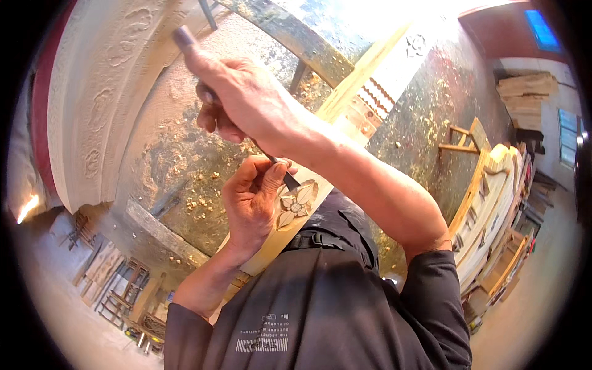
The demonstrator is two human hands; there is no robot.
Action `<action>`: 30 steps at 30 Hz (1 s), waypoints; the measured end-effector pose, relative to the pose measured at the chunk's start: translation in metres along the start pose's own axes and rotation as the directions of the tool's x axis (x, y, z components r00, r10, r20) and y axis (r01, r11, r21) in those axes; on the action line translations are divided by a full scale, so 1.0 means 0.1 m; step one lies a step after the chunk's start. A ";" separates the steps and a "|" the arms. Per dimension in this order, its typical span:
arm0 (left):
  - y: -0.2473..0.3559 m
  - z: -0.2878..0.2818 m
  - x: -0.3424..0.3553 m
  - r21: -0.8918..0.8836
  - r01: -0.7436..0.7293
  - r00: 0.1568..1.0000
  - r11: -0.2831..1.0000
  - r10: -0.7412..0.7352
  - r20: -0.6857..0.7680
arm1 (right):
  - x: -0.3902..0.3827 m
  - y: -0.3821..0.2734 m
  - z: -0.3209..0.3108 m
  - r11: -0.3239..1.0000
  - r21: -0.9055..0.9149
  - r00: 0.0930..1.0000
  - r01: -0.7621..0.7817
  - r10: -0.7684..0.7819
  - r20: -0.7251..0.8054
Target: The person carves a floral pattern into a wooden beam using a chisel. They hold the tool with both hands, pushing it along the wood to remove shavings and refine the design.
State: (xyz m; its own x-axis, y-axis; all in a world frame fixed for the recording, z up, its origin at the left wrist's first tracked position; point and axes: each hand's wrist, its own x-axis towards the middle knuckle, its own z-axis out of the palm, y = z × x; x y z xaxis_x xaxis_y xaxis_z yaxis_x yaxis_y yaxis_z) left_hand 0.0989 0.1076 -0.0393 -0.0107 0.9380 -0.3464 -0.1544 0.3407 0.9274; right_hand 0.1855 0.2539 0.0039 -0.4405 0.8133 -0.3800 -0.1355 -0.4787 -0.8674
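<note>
My left hand [250, 200] pinches the lower shank of a carving chisel [291, 182] between thumb and fingers. The chisel's flat, flared metal blade rests at the edge of a carved flower [298, 206] with petals round a small centre. That relief is cut into a long pale wooden board [324, 176], which runs diagonally past my waist. Higher up, my right hand [246, 98] is closed round the chisel's upper part, and a dark rounded end sticks out beyond it. My right forearm crosses over the board and hides part of it.
A large pale carved panel [102, 105] stands at the left. Wood chips litter the dark floor [203, 191]. A weathered timber beam [296, 43] lies beyond my right hand. On the right, several tools lie on a wooden bench [487, 203]; stacked boards [527, 92] lean behind.
</note>
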 end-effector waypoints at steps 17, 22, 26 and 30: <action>-0.01 0.03 0.15 -0.040 0.078 0.997 0.996 -0.077 0.027 | 0.18 0.18 -0.15 0.994 -0.084 0.997 0.066 -0.069 -0.037; -0.06 0.02 0.16 -0.010 0.090 0.996 0.996 -0.089 0.022 | 0.17 0.19 -0.19 0.997 -0.054 0.996 0.055 -0.058 -0.064; -0.03 0.10 0.17 -0.026 0.081 0.997 0.996 -0.081 0.010 | 0.12 0.18 -0.24 0.998 0.008 0.993 0.063 -0.062 -0.104; -0.05 0.10 0.18 -0.020 0.057 0.998 0.998 -0.056 0.035 | 0.10 0.18 -0.28 0.995 0.069 0.991 0.071 -0.062 -0.116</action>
State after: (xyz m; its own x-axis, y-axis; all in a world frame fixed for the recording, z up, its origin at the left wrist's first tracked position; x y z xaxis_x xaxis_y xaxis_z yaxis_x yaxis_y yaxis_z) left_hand 0.1096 0.1233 -0.0481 0.0330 0.9190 -0.3930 -0.1740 0.3925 0.9032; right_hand 0.2032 0.2628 -0.0249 -0.3255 0.8744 -0.3598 -0.2276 -0.4418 -0.8678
